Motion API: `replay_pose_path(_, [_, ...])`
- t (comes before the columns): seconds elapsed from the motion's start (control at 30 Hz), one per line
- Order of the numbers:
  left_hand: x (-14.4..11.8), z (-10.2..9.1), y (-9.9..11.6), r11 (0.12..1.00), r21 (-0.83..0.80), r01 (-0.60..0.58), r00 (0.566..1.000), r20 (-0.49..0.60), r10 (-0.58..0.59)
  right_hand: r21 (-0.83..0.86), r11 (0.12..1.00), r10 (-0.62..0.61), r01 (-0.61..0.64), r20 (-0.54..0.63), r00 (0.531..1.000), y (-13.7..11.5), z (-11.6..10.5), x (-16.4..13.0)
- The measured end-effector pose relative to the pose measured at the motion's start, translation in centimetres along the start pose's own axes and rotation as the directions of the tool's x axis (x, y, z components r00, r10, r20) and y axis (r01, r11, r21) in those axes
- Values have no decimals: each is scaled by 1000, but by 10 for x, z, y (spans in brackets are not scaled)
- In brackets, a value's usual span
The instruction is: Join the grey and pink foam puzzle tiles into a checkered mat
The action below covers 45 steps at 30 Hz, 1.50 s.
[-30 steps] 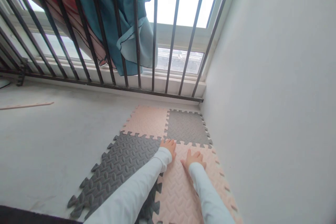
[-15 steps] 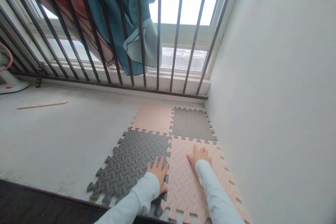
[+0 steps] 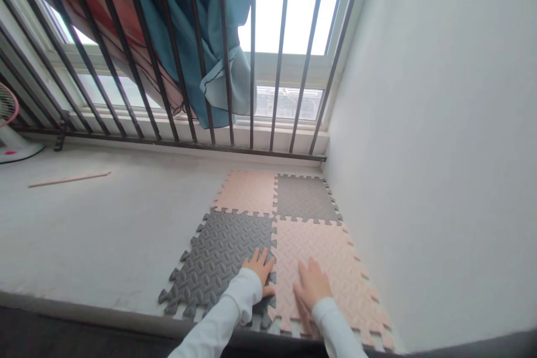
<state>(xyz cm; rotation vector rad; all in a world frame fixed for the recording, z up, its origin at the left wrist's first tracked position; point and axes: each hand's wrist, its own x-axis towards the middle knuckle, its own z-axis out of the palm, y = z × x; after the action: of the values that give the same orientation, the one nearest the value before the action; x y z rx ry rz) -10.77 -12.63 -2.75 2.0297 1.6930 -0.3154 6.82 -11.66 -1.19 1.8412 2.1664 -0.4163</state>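
Pressing flat, the left hand (image 3: pixel 259 269) lies open with fingers spread on the near grey foam tile (image 3: pixel 224 257), beside the seam; the right hand (image 3: pixel 312 286), also open, rests palm down on the near pink foam tile (image 3: pixel 331 260). If pressure falls uneven, the toothed seam could lift or gap. The tiles sit on a pale concrete floor (image 3: pixel 104 224) in the corner against a white wall (image 3: pixel 440 151), below a barred window (image 3: pixel 277 56) with hanging teal cloth (image 3: pixel 197 28).

One camera, worn on the person's head, looks forward and down at the foam mat (image 3: pixel 293 235) close below, toward the barred window (image 3: pixel 251 67) and the corner wall (image 3: pixel 440 151).
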Motion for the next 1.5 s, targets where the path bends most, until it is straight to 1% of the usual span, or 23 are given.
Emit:
replay_pose_path(0.03, [-4,1,-3,1000,-6,-10,1000,-6,10,-13,1000,-27,27,-1,1000,-4,5,-13])
replay_pose_path(0.1, [-14,5,-10,1000,-9,15,1000,-23,-15,-30,999,-24,24,6,1000,-8,13,-35])
replay_pose_path(0.17, [-28,9,-18,992,15,127,990,-57,-125,-29,999,-23,24,12,1000,-9,18,-49])
replay_pose_path(0.23, [-43,14,-26,962,43,269,960,-87,-265,-31,999,-12,12,15,1000,-10,20,-57])
replay_pose_path(0.27, [-49,17,-30,947,49,319,945,-94,-313,-35,999,-8,9,17,1000,-11,20,-59])
replay_pose_path(0.33, [-59,19,-35,936,50,349,934,-98,-343,-52,999,-14,15,20,1000,-13,19,-60])
replay_pose_path(0.47, [-65,13,-37,951,15,309,948,-79,-307,-59,998,-27,26,-15,1000,-18,16,-61])
replay_pose_path(0.6, [-71,8,-35,960,-8,280,958,-65,-280,-53,999,-14,12,-41,999,-17,25,-65])
replay_pose_path(0.67, [-78,12,-35,967,0,254,964,-76,-254,-47,999,-20,18,-43,999,-15,33,-69])
replay_pose_path(0.77, [-91,24,-36,971,13,240,966,-105,-238,-36,998,-57,54,-69,996,-11,43,-76])
replay_pose_path(0.87, [-97,34,-39,975,10,222,966,-138,-219,-42,996,-80,77,-74,994,-7,47,-81])
replay_pose_path(1.0, [-96,37,-42,980,8,201,973,-119,-199,-32,996,-88,86,-68,994,-5,47,-81])
replay_pose_path(1.2, [-90,40,-48,982,26,188,977,-112,-184,-20,997,-75,74,-114,991,-5,50,-79])
replay_pose_path(1.3, [-88,36,-48,981,45,187,979,-94,-183,-9,996,-85,85,-136,987,-5,51,-79])
replay_pose_path(1.5, [-86,18,-43,982,83,168,986,8,-169,-23,995,-97,95,-142,985,-7,49,-78])
